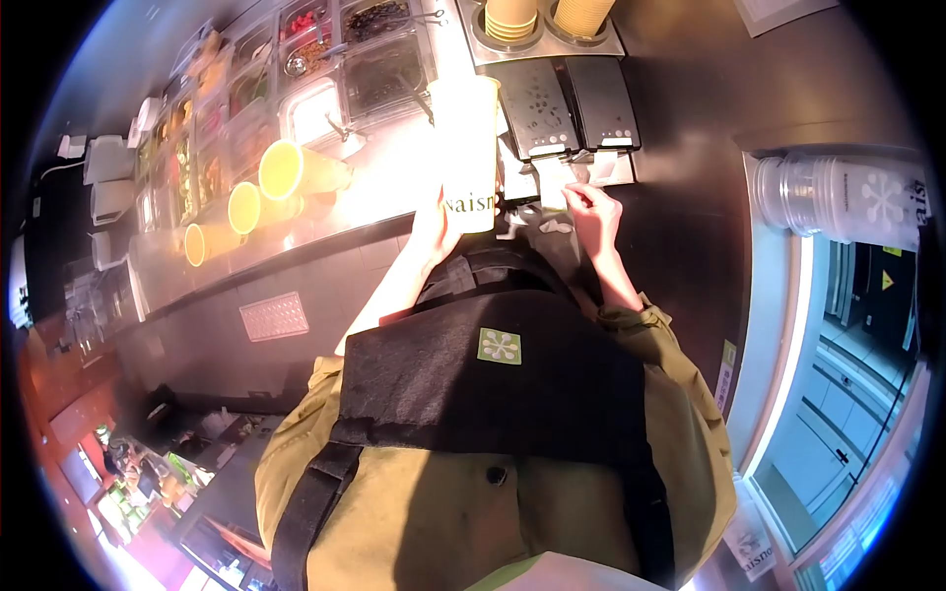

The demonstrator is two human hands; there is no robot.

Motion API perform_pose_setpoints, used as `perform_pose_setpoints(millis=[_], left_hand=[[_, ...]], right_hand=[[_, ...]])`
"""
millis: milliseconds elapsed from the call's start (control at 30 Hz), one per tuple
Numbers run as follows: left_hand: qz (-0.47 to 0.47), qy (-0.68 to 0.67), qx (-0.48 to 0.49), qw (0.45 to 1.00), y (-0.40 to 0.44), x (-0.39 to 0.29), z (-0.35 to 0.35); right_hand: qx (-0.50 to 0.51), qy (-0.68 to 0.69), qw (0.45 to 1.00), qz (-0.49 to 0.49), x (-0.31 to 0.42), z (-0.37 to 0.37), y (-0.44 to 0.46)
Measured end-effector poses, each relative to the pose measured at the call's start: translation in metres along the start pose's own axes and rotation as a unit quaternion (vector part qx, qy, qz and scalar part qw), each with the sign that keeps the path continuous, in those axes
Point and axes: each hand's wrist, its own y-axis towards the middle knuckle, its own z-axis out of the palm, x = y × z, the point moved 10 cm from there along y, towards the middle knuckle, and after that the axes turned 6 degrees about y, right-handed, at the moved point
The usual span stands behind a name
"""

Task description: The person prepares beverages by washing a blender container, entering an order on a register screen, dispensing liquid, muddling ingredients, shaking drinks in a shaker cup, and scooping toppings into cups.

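Observation:
My left hand is wrapped around a tall pale paper cup with dark lettering near its base. Strong light washes out much of the cup. My right hand has its thumb and fingers pinched together at the edge of a white paper label. That label hangs from the front of a black label printer. A second black printer stands to its right, with a paper strip at its front.
Three yellow-rimmed cups, the nearest a large cup, stand on the counter at left. Behind them are clear ingredient tubs. Stacked brown cups fill holders beyond the printers. Clear plastic cups lie stacked at right.

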Motion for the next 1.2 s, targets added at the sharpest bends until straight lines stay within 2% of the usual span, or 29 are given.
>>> perform_pose_setpoints(millis=[33,100,167,200,300,400,500,533,600,633,667,700,767,833,900,933,1000,1033,1067,1100,1133,1167,1200], left_hand=[[0.006,-0.002,0.012,1.000,0.000,-0.002,0.003],[0.018,-0.005,0.036,0.999,-0.002,-0.006,0.010],[0.046,0.073,-0.047,0.995,0.000,-0.005,-0.004],[0.061,0.112,-0.090,0.988,0.000,-0.006,-0.010],[-0.009,0.108,-0.117,0.987,-0.003,-0.001,-0.011],[0.011,0.123,-0.067,0.990,0.005,0.003,-0.004],[-0.013,0.043,0.008,0.999,0.006,0.014,-0.016],[0.009,0.049,-0.044,0.998,0.005,0.008,-0.022],[0.048,0.060,-0.152,0.985,-0.005,-0.002,-0.028],[0.053,0.059,-0.166,0.983,-0.010,-0.004,-0.027],[0.058,0.058,-0.178,0.981,-0.014,-0.006,-0.025],[0.063,0.057,-0.189,0.978,-0.018,-0.007,-0.026],[0.049,0.026,-0.156,0.986,-0.022,0.000,-0.025],[0.063,0.049,-0.101,0.992,-0.024,-0.001,-0.027],[0.102,0.122,-0.023,0.987,-0.026,-0.010,-0.021],[0.090,0.114,-0.033,0.989,-0.027,-0.010,-0.029],[0.069,0.096,-0.052,0.992,-0.031,-0.016,-0.038],[0.058,0.044,-0.044,0.996,-0.030,-0.016,-0.046],[0.088,0.079,-0.039,0.992,-0.031,-0.023,-0.056],[0.096,0.131,-0.058,0.985,-0.033,-0.029,-0.067],[0.103,0.183,-0.077,0.975,-0.034,-0.036,-0.078],[0.108,0.232,-0.127,0.958,-0.034,-0.033,-0.107],[0.063,0.237,-0.115,0.963,-0.033,-0.029,-0.117]], right_hand=[[0.024,0.007,0.997,0.078,-0.012,0.001,-0.001],[0.046,0.029,0.995,0.078,-0.024,0.007,0.002],[0.086,0.038,0.992,0.086,-0.031,0.013,0.003],[0.078,0.018,0.995,0.064,-0.027,0.011,0.004],[0.043,-0.030,0.998,-0.021,-0.009,0.006,0.007],[-0.006,-0.030,0.993,-0.117,0.016,-0.002,0.003],[-0.078,-0.129,0.959,-0.240,0.078,-0.019,-0.006],[-0.084,-0.104,0.959,-0.252,0.107,-0.026,-0.007],[0.000,0.104,0.989,-0.107,0.113,-0.027,-0.007],[0.059,0.285,0.957,0.010,0.105,-0.013,-0.011],[0.109,0.393,0.908,0.098,0.111,0.005,-0.015],[0.179,0.312,0.932,0.043,0.108,0.024,-0.013],[0.260,0.309,0.914,0.052,0.099,0.061,-0.010],[0.277,0.458,0.826,0.177,0.096,0.098,-0.016],[0.249,0.339,0.905,0.054,0.116,0.100,-0.012],[0.233,0.275,0.933,-0.012,0.125,0.100,-0.008],[0.218,0.200,0.949,-0.111,0.144,0.106,0.008],[0.203,0.162,0.952,-0.159,0.153,0.109,0.014],[0.212,0.178,0.961,-0.007,0.119,0.129,0.023],[0.279,0.254,0.917,0.132,0.077,0.159,0.034],[0.257,0.237,0.927,0.137,0.056,0.171,0.056],[0.214,0.188,0.956,0.067,0.070,0.175,0.080],[0.169,0.138,0.976,-0.002,0.085,0.178,0.099]])
